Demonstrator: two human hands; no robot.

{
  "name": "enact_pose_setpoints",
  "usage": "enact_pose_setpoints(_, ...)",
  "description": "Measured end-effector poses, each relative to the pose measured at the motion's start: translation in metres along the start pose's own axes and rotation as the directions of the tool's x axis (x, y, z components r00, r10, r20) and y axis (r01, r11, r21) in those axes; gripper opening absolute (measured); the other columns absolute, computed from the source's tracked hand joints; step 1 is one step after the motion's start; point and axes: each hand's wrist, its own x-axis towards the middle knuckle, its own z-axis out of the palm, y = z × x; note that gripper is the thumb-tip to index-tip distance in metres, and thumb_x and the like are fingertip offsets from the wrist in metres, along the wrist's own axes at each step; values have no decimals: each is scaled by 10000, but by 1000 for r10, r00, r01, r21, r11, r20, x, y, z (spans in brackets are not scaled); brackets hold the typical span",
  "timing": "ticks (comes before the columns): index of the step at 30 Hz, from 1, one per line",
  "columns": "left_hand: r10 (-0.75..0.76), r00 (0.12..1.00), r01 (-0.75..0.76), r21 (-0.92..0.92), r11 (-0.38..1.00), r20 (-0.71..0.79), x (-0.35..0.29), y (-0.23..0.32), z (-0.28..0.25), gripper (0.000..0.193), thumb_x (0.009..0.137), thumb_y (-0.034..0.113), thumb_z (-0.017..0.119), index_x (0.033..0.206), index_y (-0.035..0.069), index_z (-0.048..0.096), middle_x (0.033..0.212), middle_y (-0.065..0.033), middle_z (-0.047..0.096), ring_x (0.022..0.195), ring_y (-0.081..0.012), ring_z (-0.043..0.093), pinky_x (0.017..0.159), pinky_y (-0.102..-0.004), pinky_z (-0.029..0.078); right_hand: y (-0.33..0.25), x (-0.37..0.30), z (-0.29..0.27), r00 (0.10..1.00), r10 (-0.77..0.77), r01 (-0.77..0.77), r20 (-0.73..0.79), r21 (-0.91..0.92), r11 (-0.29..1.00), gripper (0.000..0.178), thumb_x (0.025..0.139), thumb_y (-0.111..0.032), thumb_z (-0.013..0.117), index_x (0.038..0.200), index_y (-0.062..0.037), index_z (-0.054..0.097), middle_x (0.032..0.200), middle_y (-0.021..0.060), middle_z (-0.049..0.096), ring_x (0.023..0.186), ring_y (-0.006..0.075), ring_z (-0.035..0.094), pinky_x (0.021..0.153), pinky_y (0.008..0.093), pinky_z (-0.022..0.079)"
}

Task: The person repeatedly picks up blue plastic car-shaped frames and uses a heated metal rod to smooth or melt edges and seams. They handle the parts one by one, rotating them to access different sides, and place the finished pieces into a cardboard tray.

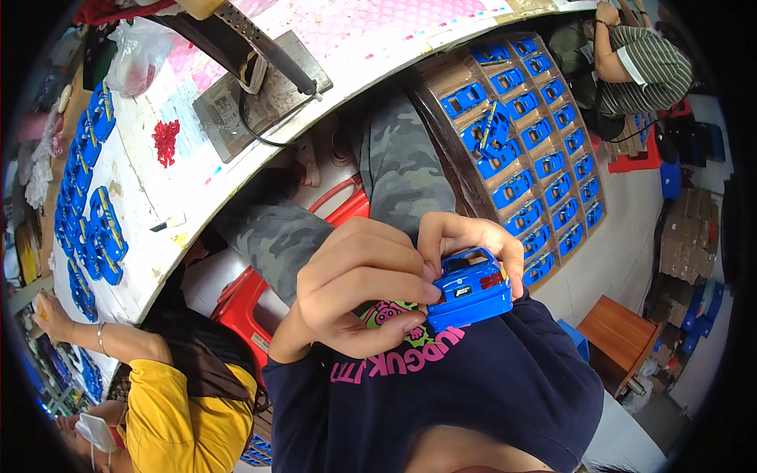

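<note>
In front of my chest is a glossy blue toy car body [471,306], its rear end turned toward me. A red tail light shows at its right rear corner, and a small dark plate sits mid-rear. My right hand [469,236] is closed around the far side and right edge of the car. My left hand [359,280] is closed at the left rear corner, fingertips against the blue shell and thumb bent below. Those fingers cover that corner, so any small part beneath them is hidden.
A brown tray [544,177] with rows of blue car bodies stands to the right. On the white table [158,205] lie red small parts [165,142], more car bodies [102,229] and a metal press [260,91]. A yellow-sleeved person [185,410] sits left; a striped-shirted person [643,71] is far right.
</note>
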Motion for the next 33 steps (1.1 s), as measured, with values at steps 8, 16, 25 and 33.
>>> enact_pose_setpoints(8, -19, 977, 42, -103, 994, 214, 5, 3, -13, 208, 604, 58, 696, 797, -7, 656, 723, -94, 586, 629, -182, 545, 564, -249, 415, 5, -3, -11, 975, 158, -178, 159, 122, 976, 788, 611, -260, 700, 1078, 145, 211, 854, 288, 496, 565, 259, 579, 459, 285, 480)
enact_pose_setpoints(16, -172, 963, 200, -117, 973, 209, 3, 5, -14, 139, 601, -48, 651, 723, -10, 596, 740, -120, 592, 653, -206, 576, 590, -271, 455, -13, -24, -13, 971, 231, -217, -67, 173, 961, 775, 614, -244, 691, 1101, 129, 218, 895, 325, 494, 630, 291, 578, 507, 329, 492)
enact_pose_setpoints(25, -338, 931, 289, -286, 914, -138, -37, 3, -18, 147, 686, -88, 528, 811, -17, 499, 774, -125, 527, 681, -173, 535, 620, -261, 452, -166, 12, -90, 670, -737, -502, -89, -785, -362, 447, 715, -202, 645, 1086, -39, 457, 954, 126, 569, 825, 186, 556, 743, 293, 431)
enact_pose_setpoints(33, -419, 858, 278, -418, 865, -296, -55, 4, -19, 116, 738, -72, 522, 841, -17, 521, 839, -103, 499, 741, -154, 507, 654, -259, 429, -200, 2, -130, 790, -605, -572, 98, -239, -785, 385, 710, -150, 608, 1055, -15, 503, 994, 172, 526, 927, 333, 478, 822, 379, 369)
